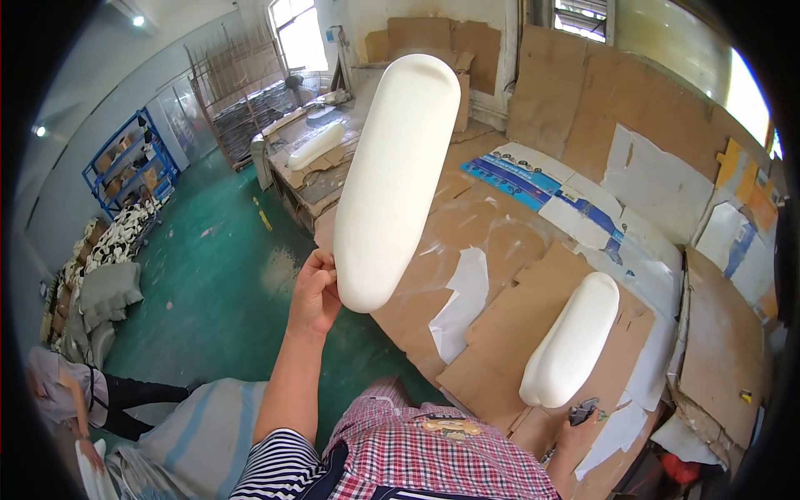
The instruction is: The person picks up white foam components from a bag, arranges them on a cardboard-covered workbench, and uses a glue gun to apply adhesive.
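My left hand (pixel 315 293) is closed on the lower left edge of a long white rounded piece (pixel 398 183), smooth like moulded foam. It is raised, tilted up to the right, with a shallow hollow at its top end. At the lower right, my right hand (pixel 573 433) is closed around a small dark grey tool (pixel 583 411) whose kind I cannot make out. Just beyond that hand, a second white piece (pixel 572 340) with a grooved near end lies on brown cardboard (pixel 492 346), apart from the tool.
Cardboard covers the table and the walls behind it. Another white piece (pixel 317 147) lies on the far table. Green floor (pixel 225 275) stretches left toward a blue shelf (pixel 129 158) and piled sacks (pixel 108 296). At the lower left, a person (pixel 75 392) works beside a grey, blue-striped sheet (pixel 192 429).
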Available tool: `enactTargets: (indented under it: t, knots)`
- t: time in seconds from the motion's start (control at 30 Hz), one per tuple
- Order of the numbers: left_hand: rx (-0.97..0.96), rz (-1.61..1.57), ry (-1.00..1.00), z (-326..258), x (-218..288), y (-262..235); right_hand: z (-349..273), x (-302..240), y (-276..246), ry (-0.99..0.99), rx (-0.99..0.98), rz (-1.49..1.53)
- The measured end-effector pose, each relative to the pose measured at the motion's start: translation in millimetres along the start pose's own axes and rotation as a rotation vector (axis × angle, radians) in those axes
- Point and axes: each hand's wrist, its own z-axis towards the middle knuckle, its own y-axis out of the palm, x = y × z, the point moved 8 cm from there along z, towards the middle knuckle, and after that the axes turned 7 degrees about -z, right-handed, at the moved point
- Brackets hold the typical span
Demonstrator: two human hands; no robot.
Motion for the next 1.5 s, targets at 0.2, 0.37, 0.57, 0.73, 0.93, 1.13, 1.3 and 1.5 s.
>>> enactTargets:
  t: [0.2,0.37,0.57,0.73,0.93,1.13,1.3,1.5]
  knots:
    - [-0.028,-0.044,0.006,-4,1,9,-3,6,7,-0.073,0.072,-0.095]
    - [-0.045,-0.060,0.011,-7,2,14,-7,-1,2,-0.115,0.124,-0.113]
    - [-0.011,-0.075,0.019,-13,0,15,-12,-6,-4,-0.135,0.111,-0.148]
    - [-0.021,-0.028,0.046,-7,2,21,-13,-8,-3,-0.162,0.107,-0.127]
    - [-0.038,-0.018,0.070,-4,11,35,-12,-14,-6,-0.152,0.084,-0.092]
    - [-0.024,-0.008,0.067,-1,8,33,-12,-13,-7,-0.127,0.058,-0.121]
    - [-0.025,-0.027,0.077,2,6,32,-13,-13,-8,-0.123,0.058,-0.136]
    - [0.005,-0.002,0.048,9,-4,22,-17,-16,-14,-0.143,0.086,-0.161]
